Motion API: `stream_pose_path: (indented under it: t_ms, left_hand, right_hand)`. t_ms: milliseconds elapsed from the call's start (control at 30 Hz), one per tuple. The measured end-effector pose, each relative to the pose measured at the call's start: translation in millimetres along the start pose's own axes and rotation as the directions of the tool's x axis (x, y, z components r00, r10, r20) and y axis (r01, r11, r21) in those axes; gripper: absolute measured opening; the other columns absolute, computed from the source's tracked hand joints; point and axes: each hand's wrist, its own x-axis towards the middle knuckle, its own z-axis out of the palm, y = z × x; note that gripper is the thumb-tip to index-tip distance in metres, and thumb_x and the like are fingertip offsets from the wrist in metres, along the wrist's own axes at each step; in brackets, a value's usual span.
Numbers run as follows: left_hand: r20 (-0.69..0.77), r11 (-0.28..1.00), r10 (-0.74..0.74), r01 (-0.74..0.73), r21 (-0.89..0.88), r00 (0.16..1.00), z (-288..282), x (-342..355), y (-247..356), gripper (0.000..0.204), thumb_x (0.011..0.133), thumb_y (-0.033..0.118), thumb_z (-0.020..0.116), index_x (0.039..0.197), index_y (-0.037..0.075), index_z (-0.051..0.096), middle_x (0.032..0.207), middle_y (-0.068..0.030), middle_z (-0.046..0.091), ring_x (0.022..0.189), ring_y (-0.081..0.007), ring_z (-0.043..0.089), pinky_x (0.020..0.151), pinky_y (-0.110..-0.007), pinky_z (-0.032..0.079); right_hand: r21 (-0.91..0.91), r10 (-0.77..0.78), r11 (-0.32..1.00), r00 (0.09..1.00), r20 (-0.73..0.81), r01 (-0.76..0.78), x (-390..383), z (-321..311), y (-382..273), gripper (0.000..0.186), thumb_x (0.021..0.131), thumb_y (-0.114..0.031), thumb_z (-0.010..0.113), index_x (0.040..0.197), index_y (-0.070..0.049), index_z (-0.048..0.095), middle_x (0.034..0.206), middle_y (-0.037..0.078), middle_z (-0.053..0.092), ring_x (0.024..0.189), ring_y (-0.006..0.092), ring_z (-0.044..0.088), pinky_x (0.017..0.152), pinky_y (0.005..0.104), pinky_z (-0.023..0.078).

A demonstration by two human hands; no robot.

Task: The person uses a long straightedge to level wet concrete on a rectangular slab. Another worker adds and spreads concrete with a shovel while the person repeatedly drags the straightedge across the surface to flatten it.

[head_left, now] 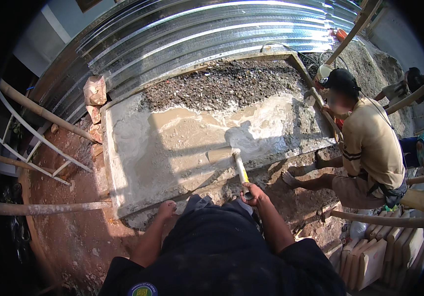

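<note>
My right hand (255,194) is wrapped round the handle end of a hoe (241,170). Its handle, pale with a yellow patch, slants away from me, and its blade (220,155) rests in the wet grey cement mix (182,143). My left hand (166,209) hangs near my left thigh at the near edge of the mixing trough (112,172), fingers curled, with nothing visible in them. Dark gravel (222,84) is heaped along the trough's far side, partly bordered by the watery mix.
A person (372,138) in a tan shirt and black cap sits at the right, holding another hoe (326,114). Corrugated metal sheets (212,29) stand behind. Wooden poles (49,208) and a white ladder-like frame (34,133) are left; stacked sacks (370,261) lie lower right.
</note>
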Motion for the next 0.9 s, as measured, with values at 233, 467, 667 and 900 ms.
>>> stream_pose_path:
  t_ms: [233,467,667,900]
  left_hand:
    - [0.076,0.998,0.028,-0.032,0.051,0.997,-53.6,-16.5,-11.3,0.023,0.098,0.026,0.062,0.106,0.006,0.071,0.080,-0.0035,0.067,0.062,-0.0139,0.063,0.056,-0.031,0.052]
    - [0.055,0.999,-0.018,0.016,0.043,0.998,-75.9,-13.0,-41.1,0.028,0.096,0.026,0.064,0.113,0.005,0.071,0.081,-0.0062,0.068,0.061,-0.0168,0.065,0.054,-0.034,0.053]
    - [0.047,0.997,-0.068,0.069,-0.021,0.997,-76.3,-3.5,-57.6,0.025,0.096,0.027,0.064,0.104,0.004,0.071,0.079,-0.0060,0.068,0.060,-0.0175,0.065,0.053,-0.035,0.052]
    - [0.097,0.999,0.000,0.005,-0.052,0.995,-51.3,18.8,-67.6,0.026,0.095,0.029,0.062,0.097,0.005,0.072,0.074,-0.0056,0.066,0.057,-0.0159,0.063,0.053,-0.034,0.051]
  right_hand:
    - [0.008,-0.104,0.994,0.994,-0.039,0.105,33.4,40.3,57.1,0.023,0.094,-0.013,0.067,0.112,-0.005,0.055,0.085,0.008,0.059,0.067,0.0189,0.062,0.058,0.0324,0.060]
    - [0.666,-0.215,0.745,0.956,0.201,0.027,2.2,65.5,84.9,0.028,0.090,-0.016,0.068,0.109,-0.002,0.053,0.086,0.010,0.062,0.069,0.0189,0.066,0.057,0.0312,0.060]
    - [0.627,-0.279,0.779,0.887,0.368,-0.015,-43.9,64.7,83.0,0.045,0.090,-0.024,0.070,0.120,0.003,0.050,0.090,0.011,0.064,0.074,0.0177,0.067,0.057,0.0251,0.056]
    - [0.479,-0.253,0.874,0.920,0.300,0.084,-63.1,50.3,68.3,0.045,0.090,-0.026,0.070,0.119,0.002,0.049,0.091,0.010,0.063,0.070,0.0174,0.064,0.054,0.0249,0.053]
